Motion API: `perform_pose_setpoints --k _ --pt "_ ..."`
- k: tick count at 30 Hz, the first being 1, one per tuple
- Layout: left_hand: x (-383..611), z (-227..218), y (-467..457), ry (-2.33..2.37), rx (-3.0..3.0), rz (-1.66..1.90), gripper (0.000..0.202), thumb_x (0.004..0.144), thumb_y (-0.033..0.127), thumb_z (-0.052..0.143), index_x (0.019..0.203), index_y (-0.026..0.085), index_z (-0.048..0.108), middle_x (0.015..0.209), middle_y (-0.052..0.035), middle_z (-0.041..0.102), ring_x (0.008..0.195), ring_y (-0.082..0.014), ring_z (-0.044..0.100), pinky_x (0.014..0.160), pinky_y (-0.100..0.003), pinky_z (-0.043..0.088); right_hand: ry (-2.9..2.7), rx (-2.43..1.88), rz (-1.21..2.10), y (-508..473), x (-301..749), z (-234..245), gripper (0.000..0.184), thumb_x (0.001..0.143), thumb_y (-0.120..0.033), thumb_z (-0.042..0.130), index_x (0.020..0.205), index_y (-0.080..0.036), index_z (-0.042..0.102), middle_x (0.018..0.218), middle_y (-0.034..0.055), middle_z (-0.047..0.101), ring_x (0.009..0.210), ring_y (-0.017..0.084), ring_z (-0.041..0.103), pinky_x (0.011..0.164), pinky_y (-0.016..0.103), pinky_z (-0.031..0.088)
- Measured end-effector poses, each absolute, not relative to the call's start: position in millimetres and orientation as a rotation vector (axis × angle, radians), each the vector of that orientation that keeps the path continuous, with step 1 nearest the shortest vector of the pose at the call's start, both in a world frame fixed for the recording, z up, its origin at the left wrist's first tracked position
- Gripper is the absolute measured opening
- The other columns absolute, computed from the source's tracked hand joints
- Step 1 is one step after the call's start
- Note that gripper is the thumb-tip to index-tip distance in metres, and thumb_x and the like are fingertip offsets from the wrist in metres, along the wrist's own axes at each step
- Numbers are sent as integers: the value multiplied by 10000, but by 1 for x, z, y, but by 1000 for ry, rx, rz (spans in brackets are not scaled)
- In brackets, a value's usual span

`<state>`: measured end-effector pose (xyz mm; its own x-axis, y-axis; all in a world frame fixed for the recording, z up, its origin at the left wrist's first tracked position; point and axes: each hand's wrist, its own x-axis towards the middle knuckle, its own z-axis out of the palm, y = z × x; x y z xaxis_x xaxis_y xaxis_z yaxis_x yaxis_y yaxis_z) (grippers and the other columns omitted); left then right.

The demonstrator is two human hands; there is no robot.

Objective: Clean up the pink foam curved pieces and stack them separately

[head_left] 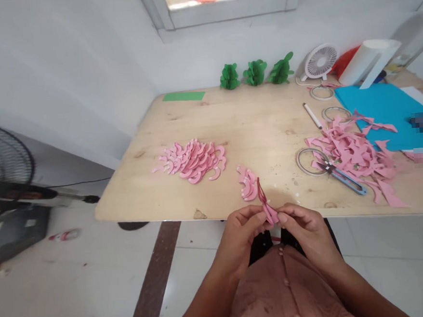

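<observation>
Both hands meet at the table's front edge around a pink paper piece (271, 214) with a thin dark red strip or loop (260, 191) rising from it. My left hand (244, 233) pinches its left side between thumb and fingers. From the right, my right hand (305, 229) pinches the other side, fingers curled. Just beyond the fingers lies a small stack of curved pink paper pieces (248, 184). Farther left is a larger pile of curved pink pieces (199, 160), some with whitish ends.
Pink paper scraps (359, 153), tape rolls (308, 162), a blue-handled cutter (346, 178) and a white pen (312, 115) lie at right. Blue paper (382, 117), a small fan (320, 63), green paper shapes (254, 73) and a green strip (183, 96) are farther back.
</observation>
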<state>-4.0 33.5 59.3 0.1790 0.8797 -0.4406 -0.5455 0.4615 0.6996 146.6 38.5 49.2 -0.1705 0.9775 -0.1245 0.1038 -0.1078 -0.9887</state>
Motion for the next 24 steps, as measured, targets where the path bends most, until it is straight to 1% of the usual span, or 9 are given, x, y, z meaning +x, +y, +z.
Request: perform_pose_setpoints --k 3,6,9,13,18,24 --pt "-4 60 34 907 428 1033 157 751 258 709 820 121 742 784 -71 713 703 -140 623 728 -264 496 -1339 -1294 1372 37 147 51 233 850 -353 590 729 -173 675 675 17 633 658 158 570 630 259 463" --pt "-3 61 34 901 429 1020 145 759 255 701 802 122 739 771 -61 705 683 -131 619 699 -248 498 -1325 -1301 1377 37 148 50 238 858 -349 580 720 -172 658 666 12 611 645 150 550 617 250 450" --pt "-3 62 34 907 433 1010 141 768 251 693 774 118 735 778 -62 701 703 -135 621 698 -246 501 -1317 -1318 1366 37 148 50 247 858 -356 575 701 -176 639 641 7 587 619 146 528 589 245 438" --pt "-4 60 35 922 417 1007 144 753 249 703 794 115 734 779 -69 699 712 -143 622 709 -258 510 -1328 -1343 1332 38 148 50 258 859 -359 565 677 -184 615 609 -5 549 596 141 505 566 241 424" --pt "-4 58 34 929 392 1009 161 715 234 724 827 120 702 811 -67 685 723 -149 623 721 -274 521 -1375 -1345 1272 38 151 51 245 854 -352 563 689 -184 631 636 5 580 607 151 527 594 257 439" --pt "-3 61 35 900 387 1033 240 732 180 679 963 165 617 851 -49 678 728 -142 625 721 -278 512 -1413 -1322 1275 38 153 53 235 866 -316 555 696 -182 645 692 15 618 652 154 554 635 262 440"
